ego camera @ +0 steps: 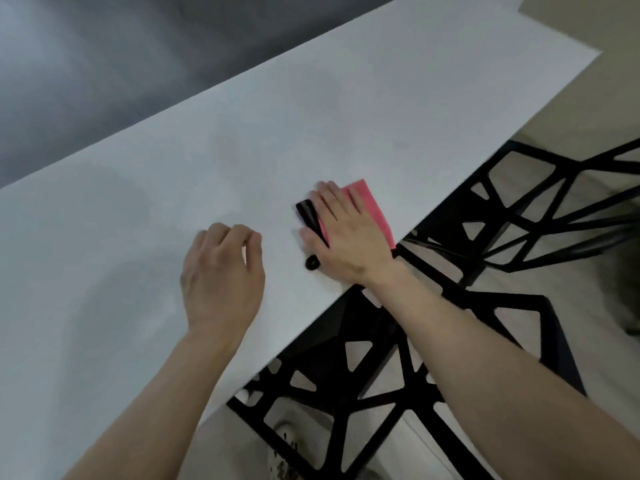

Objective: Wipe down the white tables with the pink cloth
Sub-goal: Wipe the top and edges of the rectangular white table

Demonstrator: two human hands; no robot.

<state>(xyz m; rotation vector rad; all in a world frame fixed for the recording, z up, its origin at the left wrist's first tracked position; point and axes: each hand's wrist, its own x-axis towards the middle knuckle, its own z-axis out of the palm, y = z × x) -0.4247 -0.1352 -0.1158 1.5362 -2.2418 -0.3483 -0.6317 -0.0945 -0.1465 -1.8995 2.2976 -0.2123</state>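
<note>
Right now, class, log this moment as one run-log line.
right hand flat on pink cloth | left hand loosely curled, holds nothing | cloth near white table edge | black chairs beside table

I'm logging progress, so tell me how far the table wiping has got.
Done: cannot tell; the white table shows no streaks or dirt marking a wiped part. In hand: the right hand presses the pink cloth flat near the table's near edge, a black object beside its thumb; the left hand holds nothing. Left: likely the long stretch toward the far corner; other tables are out of view.
</note>
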